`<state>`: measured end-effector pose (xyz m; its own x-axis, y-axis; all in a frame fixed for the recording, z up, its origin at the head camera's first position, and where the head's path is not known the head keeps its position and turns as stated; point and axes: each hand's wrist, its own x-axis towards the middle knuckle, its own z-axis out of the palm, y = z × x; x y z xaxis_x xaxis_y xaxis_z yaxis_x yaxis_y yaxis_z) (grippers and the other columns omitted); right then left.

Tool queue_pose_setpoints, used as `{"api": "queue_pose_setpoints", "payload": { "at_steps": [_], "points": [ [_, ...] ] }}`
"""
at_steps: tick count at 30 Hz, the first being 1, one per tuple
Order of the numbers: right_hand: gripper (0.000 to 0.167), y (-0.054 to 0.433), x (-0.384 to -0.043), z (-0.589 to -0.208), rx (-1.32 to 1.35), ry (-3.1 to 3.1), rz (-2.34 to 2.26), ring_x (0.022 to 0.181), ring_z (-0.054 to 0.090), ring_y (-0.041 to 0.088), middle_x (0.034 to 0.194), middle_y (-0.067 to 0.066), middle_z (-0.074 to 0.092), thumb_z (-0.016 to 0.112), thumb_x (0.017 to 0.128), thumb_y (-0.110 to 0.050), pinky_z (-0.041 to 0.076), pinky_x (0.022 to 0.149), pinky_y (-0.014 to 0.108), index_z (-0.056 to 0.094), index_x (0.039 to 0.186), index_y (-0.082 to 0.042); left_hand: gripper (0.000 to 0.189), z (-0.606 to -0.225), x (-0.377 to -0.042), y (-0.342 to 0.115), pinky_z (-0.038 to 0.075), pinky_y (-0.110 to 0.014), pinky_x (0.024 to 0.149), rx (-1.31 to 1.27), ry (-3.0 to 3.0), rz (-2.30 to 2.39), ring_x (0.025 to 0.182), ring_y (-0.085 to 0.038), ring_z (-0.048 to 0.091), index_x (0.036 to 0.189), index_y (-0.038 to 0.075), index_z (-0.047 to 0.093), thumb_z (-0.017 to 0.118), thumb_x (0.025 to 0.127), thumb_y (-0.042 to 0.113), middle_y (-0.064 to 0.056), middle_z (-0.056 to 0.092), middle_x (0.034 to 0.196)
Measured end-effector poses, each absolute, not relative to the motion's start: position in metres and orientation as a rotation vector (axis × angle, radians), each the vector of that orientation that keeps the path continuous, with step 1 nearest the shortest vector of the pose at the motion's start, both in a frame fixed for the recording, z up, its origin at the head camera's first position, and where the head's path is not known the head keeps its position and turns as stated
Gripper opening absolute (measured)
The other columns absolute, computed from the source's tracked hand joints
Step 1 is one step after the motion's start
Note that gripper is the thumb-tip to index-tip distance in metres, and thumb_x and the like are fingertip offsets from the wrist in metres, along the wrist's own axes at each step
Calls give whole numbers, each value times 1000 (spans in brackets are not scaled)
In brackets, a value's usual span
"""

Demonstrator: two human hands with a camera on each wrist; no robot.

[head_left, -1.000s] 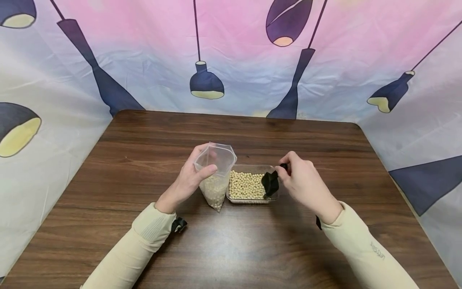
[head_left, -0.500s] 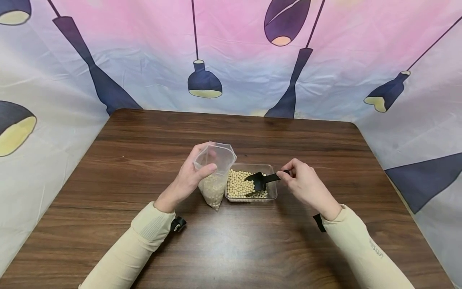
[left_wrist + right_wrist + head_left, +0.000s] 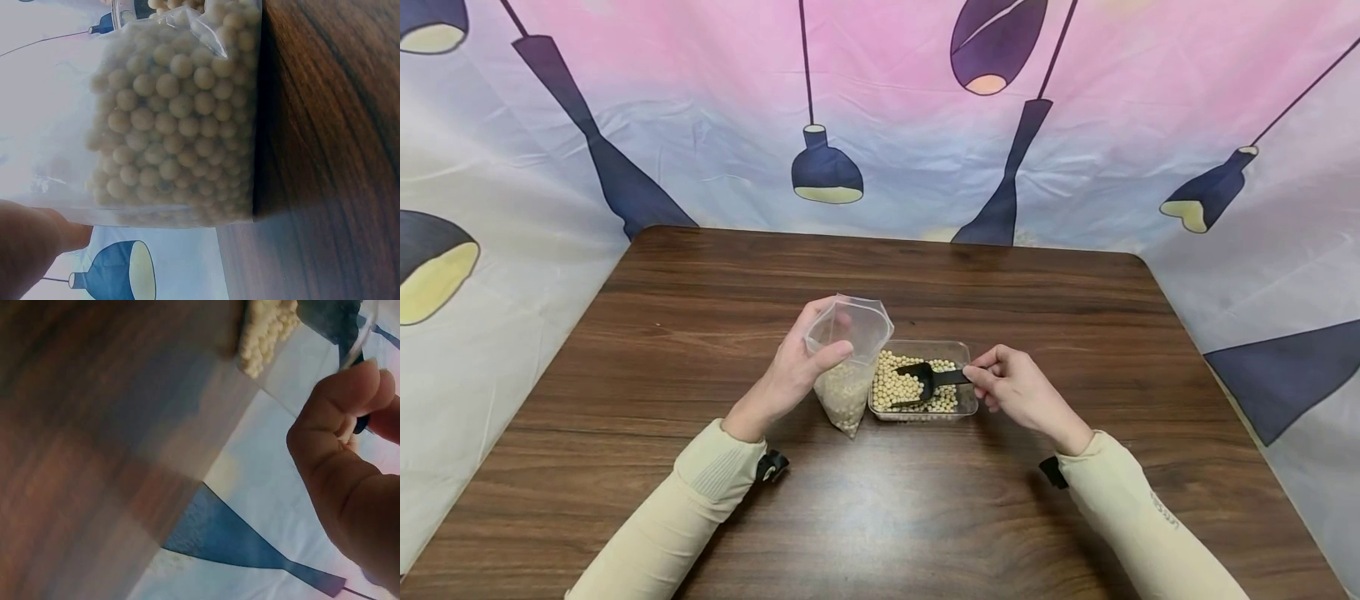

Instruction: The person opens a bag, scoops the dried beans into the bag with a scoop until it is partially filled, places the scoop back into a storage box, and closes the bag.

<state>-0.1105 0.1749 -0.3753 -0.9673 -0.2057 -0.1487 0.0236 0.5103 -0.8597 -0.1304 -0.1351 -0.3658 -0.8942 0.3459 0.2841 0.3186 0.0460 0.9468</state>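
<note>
My left hand (image 3: 797, 367) grips a clear plastic bag (image 3: 863, 329) by its upper part, thumb at the front and fingers behind. Its mouth gapes, and pale round soybeans (image 3: 169, 119) fill the lower portion. Right beside the bag stands a clear rectangular container (image 3: 967, 406) with more soybeans (image 3: 895, 387) in it. My right hand (image 3: 1018, 387) pinches the handle of a small black scoop (image 3: 927, 379) over the container's right side. The scoop's blade lies among the beans, some of them in it. In the right wrist view, thumb and fingers (image 3: 356, 387) close around the black handle.
The dark wooden table (image 3: 880, 517) surrounds the bag and container. Behind it hangs a cloth backdrop (image 3: 715, 150) printed with lamps. A black strap (image 3: 771, 465) shows at the left wrist and another band (image 3: 1052, 472) at the right.
The scoop has gone from steeply tipped at the container's right end to lying flatter and farther left among the beans. My right hand has lowered with it; the left hand keeps its hold.
</note>
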Motion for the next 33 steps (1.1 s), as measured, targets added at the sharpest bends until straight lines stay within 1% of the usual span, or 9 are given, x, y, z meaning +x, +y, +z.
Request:
{"api": "queue_pose_setpoints", "payload": {
  "at_steps": [5, 9, 12, 18, 23, 27, 30, 33],
  "points": [
    [18, 175, -112, -383, -179, 2500, -1527, 59, 54, 17, 71, 13, 60, 59, 98, -13, 51, 54, 33, 56, 103, 5, 59, -366, -131, -135, 46, -41, 79, 733, 2255, 2043, 107, -31, 49, 139, 9, 42, 64, 88, 30, -19, 49, 119],
    [18, 174, -112, -385, -146, 2494, -1602, 55, 52, 16, 68, 10, 59, 59, 97, -9, 47, 50, 27, 57, 101, 8, 61, -366, -131, -135, 46, -38, 78, 728, 2263, 2040, 107, -30, 49, 139, 9, 42, 65, 88, 34, -19, 49, 119],
    [18, 174, -112, -386, -69, 2462, -1672, 54, 51, 12, 67, 7, 59, 59, 97, -8, 46, 50, 24, 58, 102, 9, 63, -367, -131, -135, 46, -37, 77, 733, 2257, 2042, 106, -30, 49, 139, 8, 42, 66, 89, 37, -19, 49, 119],
    [20, 181, -117, -394, 111, 2334, -1799, 57, 51, 9, 69, 6, 60, 56, 99, -10, 46, 52, 22, 56, 106, 9, 63, -367, -131, -136, 47, -35, 77, 750, 2255, 2047, 106, -31, 49, 139, 7, 42, 66, 89, 38, -19, 49, 119],
    [22, 189, -121, -396, 152, 2219, -1874, 60, 51, 9, 71, 6, 59, 53, 100, -10, 46, 55, 22, 53, 109, 10, 61, -367, -131, -137, 46, -34, 77, 750, 2252, 2049, 106, -31, 48, 139, 7, 42, 66, 89, 34, -19, 49, 118],
    [24, 196, -123, -394, 176, 2137, -1913, 62, 51, 9, 73, 3, 58, 50, 102, -11, 46, 56, 22, 50, 113, 10, 61, -367, -131, -138, 47, -34, 76, 749, 2245, 2051, 105, -31, 49, 139, 7, 42, 66, 90, 34, -19, 49, 118],
    [27, 202, -124, -391, 187, 2094, -1929, 64, 51, 9, 74, 1, 58, 48, 103, -14, 46, 58, 21, 48, 117, 9, 64, -368, -131, -138, 47, -34, 76, 756, 2246, 2050, 105, -31, 49, 139, 7, 41, 66, 89, 38, -19, 49, 118],
    [28, 209, -124, -385, 191, 2043, -1969, 65, 51, 9, 76, 0, 58, 47, 104, -17, 46, 60, 22, 47, 119, 6, 71, -368, -131, -139, 48, -34, 78, 778, 2258, 2049, 105, -32, 49, 139, 6, 41, 68, 87, 47, -20, 49, 118]
  ]
}}
